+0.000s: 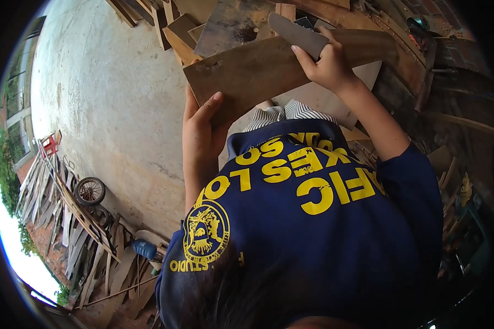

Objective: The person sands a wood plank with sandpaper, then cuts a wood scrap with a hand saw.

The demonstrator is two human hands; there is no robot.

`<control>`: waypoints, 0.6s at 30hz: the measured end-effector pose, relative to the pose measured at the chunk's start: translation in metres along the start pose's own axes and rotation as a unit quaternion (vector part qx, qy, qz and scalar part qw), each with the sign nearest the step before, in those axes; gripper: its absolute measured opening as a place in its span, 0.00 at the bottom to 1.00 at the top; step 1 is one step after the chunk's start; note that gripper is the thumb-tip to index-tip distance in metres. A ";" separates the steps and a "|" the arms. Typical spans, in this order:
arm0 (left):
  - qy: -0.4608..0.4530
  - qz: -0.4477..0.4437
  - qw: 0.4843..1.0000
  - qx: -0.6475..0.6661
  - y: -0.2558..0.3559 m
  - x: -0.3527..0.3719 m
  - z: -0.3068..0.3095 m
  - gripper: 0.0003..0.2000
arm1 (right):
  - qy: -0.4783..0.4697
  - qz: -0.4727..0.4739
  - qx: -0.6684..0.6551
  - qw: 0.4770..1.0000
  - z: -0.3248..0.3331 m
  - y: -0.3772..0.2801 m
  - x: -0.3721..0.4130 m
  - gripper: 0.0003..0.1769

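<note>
A long brown wooden board (247, 68) lies slantwise across the front of my body, curved along its lower edge. My left hand (203, 118) is closed on the board's left end, thumb on its near face and fingers behind. In my right hand (329, 63) is a flat grey strip (296, 35) with a rounded end, which looks like sandpaper. It is pinched between thumb and fingers and overlaps the board's upper edge.
Behind the board is a stained wooden surface (230, 27) with wood offcuts (178, 35) beside it. A concrete floor (110, 98) stretches to the left. Farther off lie stacked wood strips (66, 208), a wheel (90, 191) and a blue container (144, 249). More scrap wood lies at right.
</note>
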State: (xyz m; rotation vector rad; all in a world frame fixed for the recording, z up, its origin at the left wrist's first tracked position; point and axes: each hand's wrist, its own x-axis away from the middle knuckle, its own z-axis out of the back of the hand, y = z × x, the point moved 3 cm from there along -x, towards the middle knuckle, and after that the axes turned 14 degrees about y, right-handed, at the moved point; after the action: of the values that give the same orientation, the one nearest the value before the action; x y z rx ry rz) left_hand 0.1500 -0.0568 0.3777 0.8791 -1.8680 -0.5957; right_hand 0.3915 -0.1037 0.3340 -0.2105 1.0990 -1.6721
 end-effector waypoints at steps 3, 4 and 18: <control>0.019 -0.029 0.999 0.000 0.003 0.006 -0.005 0.28 | 0.030 0.165 -0.099 0.981 -0.008 -0.055 0.027 0.11; 0.016 -0.024 1.000 0.000 0.003 0.005 -0.003 0.28 | -0.002 0.171 -0.111 0.979 -0.009 -0.072 0.038 0.12; -0.016 -0.009 1.000 -0.008 0.000 0.015 -0.005 0.27 | 0.050 0.143 -0.128 0.980 -0.010 -0.081 0.046 0.15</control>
State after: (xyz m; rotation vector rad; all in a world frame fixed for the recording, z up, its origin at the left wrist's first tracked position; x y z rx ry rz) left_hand 0.1502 -0.0683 0.3884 0.8825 -1.8823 -0.6382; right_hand 0.3122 -0.1366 0.3714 -0.1255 1.3525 -1.2967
